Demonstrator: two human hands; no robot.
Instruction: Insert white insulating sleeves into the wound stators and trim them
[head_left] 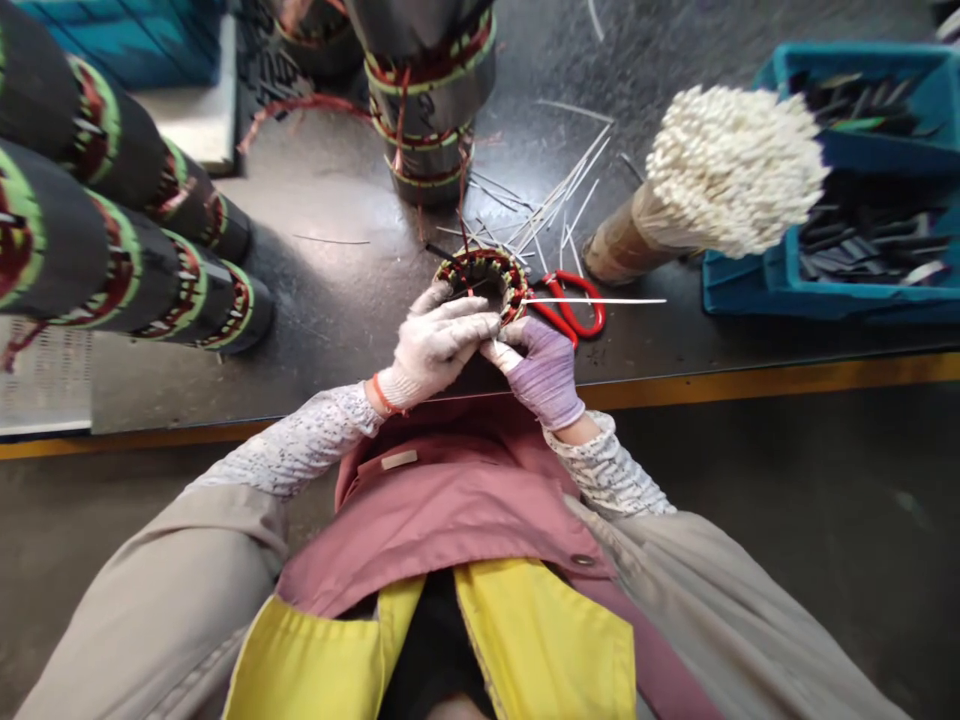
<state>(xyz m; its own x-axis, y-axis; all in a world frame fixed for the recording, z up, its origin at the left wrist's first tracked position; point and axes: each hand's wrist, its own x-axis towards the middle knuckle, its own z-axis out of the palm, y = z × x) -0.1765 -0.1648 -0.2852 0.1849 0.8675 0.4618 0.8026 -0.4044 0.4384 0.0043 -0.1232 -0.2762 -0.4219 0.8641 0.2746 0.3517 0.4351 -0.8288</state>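
A wound stator ring (516,278) with red copper wire and pale green insulation stands on the table at its near edge. My left hand (439,345), in a white glove, is closed round the ring's near left side, fingers reaching over the rim. My right hand (541,370), in a purple glove, meets the left fingertips at the near side of the ring. Its thumb and finger are pinched together; what lies between them is hidden. A white tie strip (622,300) sticks out rightward from the ring, above red-handled scissors (592,318).
Stacked stators (150,260) stand at the left, and another stack (431,110) behind the ring. Loose white strips (559,205) lie scattered. A wrapped bundle of white strips (735,170) stands at the right, beside blue bins (750,285) of dark pieces.
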